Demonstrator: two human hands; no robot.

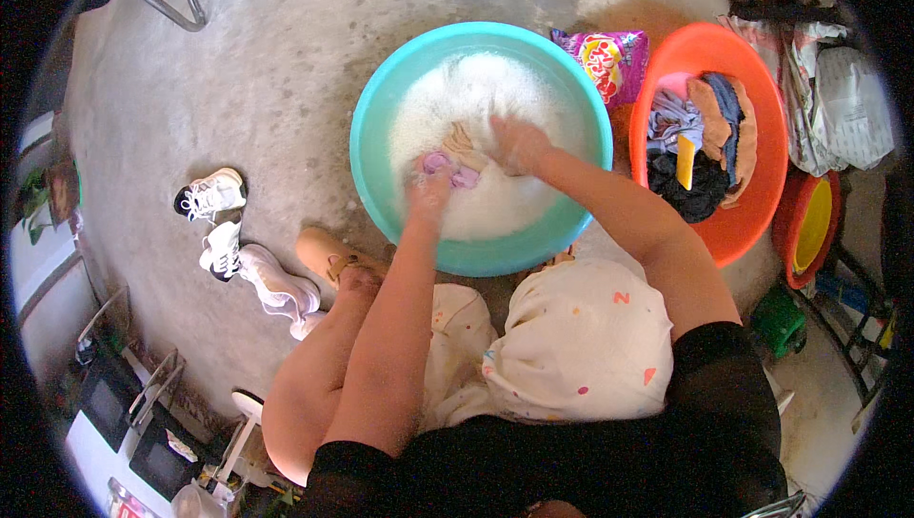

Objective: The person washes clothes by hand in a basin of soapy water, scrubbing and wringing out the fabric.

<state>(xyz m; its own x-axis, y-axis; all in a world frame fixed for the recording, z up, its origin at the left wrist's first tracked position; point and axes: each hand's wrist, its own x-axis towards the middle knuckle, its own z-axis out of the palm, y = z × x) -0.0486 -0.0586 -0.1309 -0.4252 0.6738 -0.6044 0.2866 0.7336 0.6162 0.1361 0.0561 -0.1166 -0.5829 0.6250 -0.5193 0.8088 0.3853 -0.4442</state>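
A turquoise plastic basin (368,139) full of water and thick white suds (485,86) stands on the floor before me. My left hand (428,193) is in the suds, gripping a light purple cloth (464,176) bunched at its fingers. Just beyond that cloth, a beige piece of fabric (460,141) shows through the foam. My right hand (520,146) reaches in from the right, its fingers blurred and partly covered by suds. Whether it holds anything is hidden.
An orange-red tub (746,229) at the right holds clothes (678,118) and a yellow bar (685,162). Between it and the basin lies a purple detergent bag (614,64). Several shoes (214,193) lie on the concrete floor at left. A green container (778,321) stands at right.
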